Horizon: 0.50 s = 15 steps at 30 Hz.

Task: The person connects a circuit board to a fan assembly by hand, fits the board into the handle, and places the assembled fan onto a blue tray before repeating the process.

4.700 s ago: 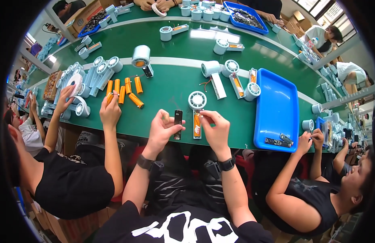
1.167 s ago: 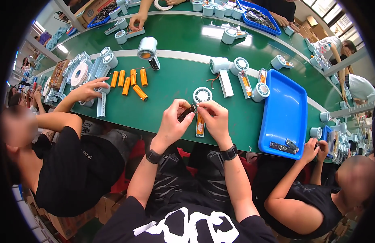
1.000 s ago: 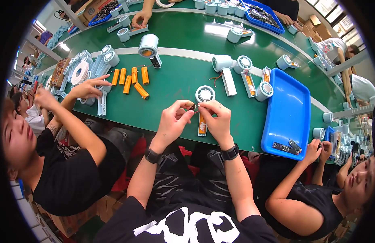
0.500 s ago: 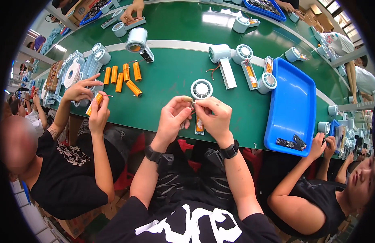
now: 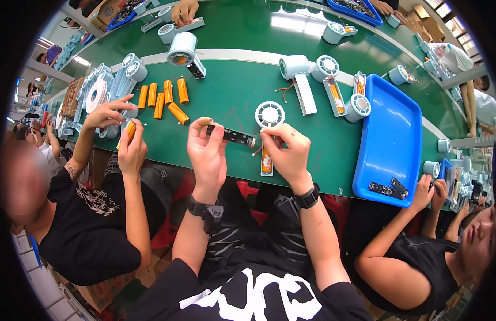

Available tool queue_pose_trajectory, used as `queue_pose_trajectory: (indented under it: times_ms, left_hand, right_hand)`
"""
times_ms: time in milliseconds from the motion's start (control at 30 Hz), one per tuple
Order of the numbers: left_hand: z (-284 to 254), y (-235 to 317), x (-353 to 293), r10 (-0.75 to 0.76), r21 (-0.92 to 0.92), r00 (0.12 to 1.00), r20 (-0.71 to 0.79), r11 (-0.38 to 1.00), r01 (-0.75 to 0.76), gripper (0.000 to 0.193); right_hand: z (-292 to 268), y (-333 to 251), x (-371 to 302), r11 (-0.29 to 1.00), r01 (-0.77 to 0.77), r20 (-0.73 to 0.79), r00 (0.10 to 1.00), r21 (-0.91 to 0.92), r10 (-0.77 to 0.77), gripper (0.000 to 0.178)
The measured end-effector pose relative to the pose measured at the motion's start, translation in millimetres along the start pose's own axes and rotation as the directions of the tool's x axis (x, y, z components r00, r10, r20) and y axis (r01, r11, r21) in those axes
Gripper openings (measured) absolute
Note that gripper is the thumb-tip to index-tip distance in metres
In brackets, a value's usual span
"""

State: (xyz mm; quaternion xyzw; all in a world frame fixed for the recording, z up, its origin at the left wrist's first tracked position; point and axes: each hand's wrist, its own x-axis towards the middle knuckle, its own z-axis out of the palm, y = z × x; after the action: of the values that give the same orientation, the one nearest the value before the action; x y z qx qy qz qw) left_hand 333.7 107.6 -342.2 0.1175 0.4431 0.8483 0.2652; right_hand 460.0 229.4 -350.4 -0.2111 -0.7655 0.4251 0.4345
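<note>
My left hand [image 5: 206,155] is closed on one end of a narrow black circuit board [image 5: 234,136], held above the table with its other end toward my right hand. My right hand [image 5: 288,152] pinches a small white plug at the fingertips, and thin red wire shows below it. Under my hands lies a pale blue handheld fan [image 5: 270,115], its round grille facing up. An orange battery [image 5: 266,162] sits in its open handle, partly covered by my right hand.
A blue tray [image 5: 390,123] with a few black boards stands at the right. Several loose orange batteries [image 5: 168,92] lie at the left, near a co-worker's hands [image 5: 131,144] holding another. More fans [image 5: 296,68] lie along the table's far side.
My hands have moved apart. My left hand has shifted left and turned, bringing the black board into plain sight. My right hand stays near the fan.
</note>
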Motion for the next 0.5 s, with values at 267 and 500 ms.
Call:
queue_pose_trajectory:
  times_ms: [267,500]
  left_hand:
    - [2.1,1.4,4.5,-0.035,0.109,0.993,0.109,0.994,0.023,0.036]
    - [-1.4,-14.5,2.6,-0.247,0.507,0.836,0.490,0.861,-0.043,0.052]
  right_hand:
    - [10.9,-6.0,16.0,0.998,0.063,0.044,0.997,0.013,-0.064,0.010]
    - [-1.7,9.6,-8.1,0.982,0.082,0.067,0.995,-0.173,-0.072,0.006]
